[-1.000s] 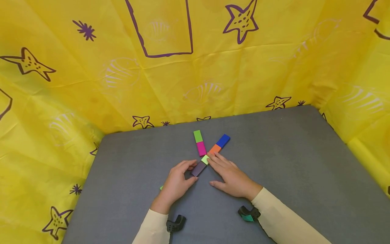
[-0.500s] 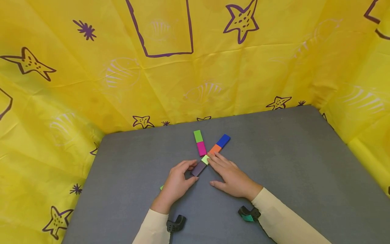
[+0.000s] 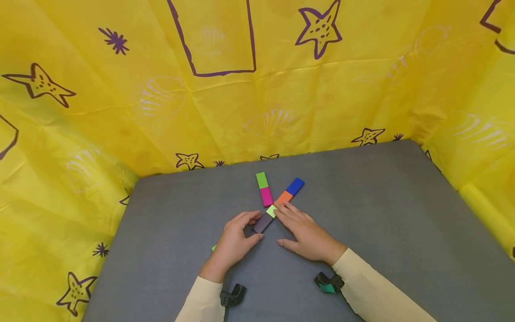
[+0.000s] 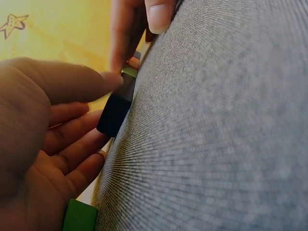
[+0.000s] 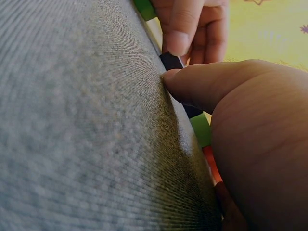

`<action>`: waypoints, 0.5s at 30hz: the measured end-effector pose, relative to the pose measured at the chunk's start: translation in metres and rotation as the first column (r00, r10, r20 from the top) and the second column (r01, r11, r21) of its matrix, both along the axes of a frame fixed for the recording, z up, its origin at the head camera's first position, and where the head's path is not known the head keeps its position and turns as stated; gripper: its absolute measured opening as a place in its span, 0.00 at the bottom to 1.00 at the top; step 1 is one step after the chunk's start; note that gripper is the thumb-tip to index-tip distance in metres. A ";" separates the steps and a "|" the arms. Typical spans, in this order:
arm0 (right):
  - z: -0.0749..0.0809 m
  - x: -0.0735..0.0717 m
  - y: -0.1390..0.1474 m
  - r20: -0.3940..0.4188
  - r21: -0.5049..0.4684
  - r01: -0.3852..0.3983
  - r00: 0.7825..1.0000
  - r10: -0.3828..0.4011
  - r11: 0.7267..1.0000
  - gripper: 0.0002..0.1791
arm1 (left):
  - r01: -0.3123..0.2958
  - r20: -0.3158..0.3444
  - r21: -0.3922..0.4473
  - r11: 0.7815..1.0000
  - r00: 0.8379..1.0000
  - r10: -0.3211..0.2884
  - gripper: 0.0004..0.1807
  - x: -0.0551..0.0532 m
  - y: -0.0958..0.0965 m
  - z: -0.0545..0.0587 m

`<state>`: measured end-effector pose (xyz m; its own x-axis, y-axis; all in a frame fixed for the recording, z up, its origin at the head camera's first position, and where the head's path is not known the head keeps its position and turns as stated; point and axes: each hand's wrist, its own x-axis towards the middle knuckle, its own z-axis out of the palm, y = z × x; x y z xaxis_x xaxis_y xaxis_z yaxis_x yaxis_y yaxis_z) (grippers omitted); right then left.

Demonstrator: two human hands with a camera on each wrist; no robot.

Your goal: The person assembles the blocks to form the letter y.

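Note:
My left hand [image 3: 233, 239] curls around the near end of a dark purple block [image 3: 263, 222], thumb on one side and fingers on the other; the left wrist view shows this end [image 4: 114, 115] up close. A light green block [image 3: 271, 210] continues the line, followed by an orange block [image 3: 284, 197] and a blue block [image 3: 295, 186]. Over the light green and orange blocks lie the extended fingers of my right hand [image 3: 307, 232], its thumb held apart near the table. A magenta block [image 3: 266, 197] and a green block [image 3: 262, 180] form another arm branching up from the middle.
Another green block [image 4: 79, 215] sits beside the left hand, mostly hidden by the wrist in the head view. Grey cloth covers the table [image 3: 382, 201]. Behind and at the sides hangs a yellow curtain [image 3: 225, 107] with sea-creature drawings. Both wrists wear black camera mounts [image 3: 232, 295].

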<state>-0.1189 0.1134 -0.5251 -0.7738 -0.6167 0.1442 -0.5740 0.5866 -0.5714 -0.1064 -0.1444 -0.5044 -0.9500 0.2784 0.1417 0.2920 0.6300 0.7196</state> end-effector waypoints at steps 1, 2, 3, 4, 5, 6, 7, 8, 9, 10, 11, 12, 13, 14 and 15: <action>0.000 0.000 0.000 -0.002 -0.002 0.000 1.000 0.000 1.000 0.45 | 0.000 -0.002 0.010 1.000 1.000 0.000 0.31 0.000 0.000 0.000; 0.000 0.000 0.000 -0.003 -0.006 0.001 1.000 -0.001 1.000 0.45 | 0.001 -0.005 0.022 1.000 1.000 -0.001 0.30 0.000 -0.001 0.000; -0.001 0.000 -0.001 -0.004 -0.010 0.002 1.000 -0.002 1.000 0.45 | 0.002 -0.007 0.040 0.999 1.000 -0.002 0.30 0.000 -0.001 0.000; -0.001 0.001 -0.001 -0.009 -0.016 0.001 1.000 -0.001 1.000 0.45 | 0.001 -0.010 0.057 0.998 1.000 0.000 0.29 0.000 -0.001 0.001; -0.001 0.001 -0.001 -0.006 -0.021 0.002 1.000 -0.002 1.000 0.45 | -0.001 -0.016 0.078 0.997 1.000 0.003 0.28 0.000 -0.002 0.001; -0.001 0.001 -0.001 -0.006 -0.029 0.001 1.000 -0.001 1.000 0.45 | -0.001 -0.026 0.105 0.994 1.000 0.004 0.27 0.000 -0.002 0.001; -0.001 0.001 -0.001 -0.008 -0.036 0.000 1.000 0.000 0.999 0.45 | -0.001 -0.040 0.135 0.991 0.999 0.007 0.25 0.000 -0.003 0.002; -0.001 0.001 -0.001 -0.006 -0.045 -0.002 1.000 0.002 0.999 0.45 | -0.002 -0.056 0.167 0.986 0.998 0.011 0.24 -0.001 -0.004 0.002; -0.001 0.002 -0.001 -0.001 -0.052 -0.005 1.000 0.005 0.999 0.45 | -0.002 -0.069 0.201 0.980 0.997 0.016 0.23 -0.002 -0.005 0.003; -0.001 0.001 -0.001 0.005 -0.059 -0.009 1.000 0.010 0.998 0.45 | -0.001 -0.081 0.240 0.971 0.996 0.021 0.21 -0.002 -0.007 0.003; 0.000 0.002 0.000 0.015 -0.063 -0.014 1.000 0.015 0.998 0.44 | 0.001 -0.089 0.284 0.959 0.996 0.025 0.20 -0.003 -0.009 0.004; 0.001 0.002 0.000 0.018 -0.068 -0.022 1.000 0.023 0.997 0.44 | 0.005 -0.092 0.329 0.944 0.995 0.027 0.19 -0.004 -0.011 0.004; 0.001 0.002 0.000 0.023 -0.070 -0.030 0.999 0.032 0.997 0.44 | 0.004 -0.086 0.367 0.930 0.996 0.030 0.18 -0.004 -0.013 0.005; 0.002 0.003 0.000 0.033 -0.067 -0.038 0.999 0.040 0.997 0.44 | 0.004 -0.080 0.397 0.918 0.996 0.031 0.17 -0.004 -0.015 0.006; 0.003 0.003 0.000 0.041 -0.061 -0.045 0.998 0.047 0.997 0.44 | 0.002 -0.071 0.428 0.904 0.997 0.031 0.17 -0.005 -0.017 0.007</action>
